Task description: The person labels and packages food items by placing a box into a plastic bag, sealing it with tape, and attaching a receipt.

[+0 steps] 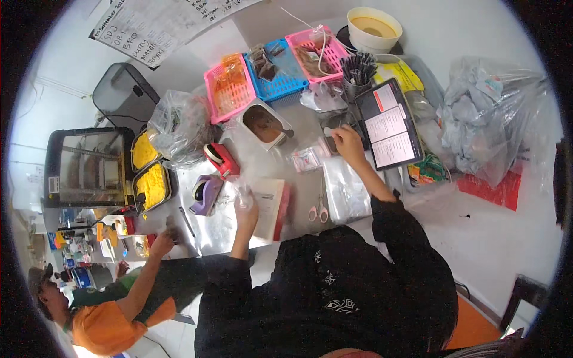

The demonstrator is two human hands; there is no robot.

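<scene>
My left hand (247, 214) is over the steel table, its fingers around a blurred piece of clear plastic (243, 190). It is between a purple tape dispenser (207, 195) and a cream-and-red pad of paper (270, 208). My right hand (348, 142) reaches forward beside a tablet (388, 125). Its fingertips pinch a small whitish item (328, 131) at a dark container (338, 120), which they partly hide. Under my right forearm lies a stack of clear plastic bags (347, 192). Pink-handled scissors (318, 210) lie left of the stack.
A steel pan of brown sauce (284, 142), a red tape dispenser (222, 160) and pink (209, 104) and blue baskets (286, 87) stand ahead. Trays of yellow food (152, 185) stand left, beside a glass-fronted cabinet (89, 165). A co-worker's hand (163, 241) reaches over the table's left end.
</scene>
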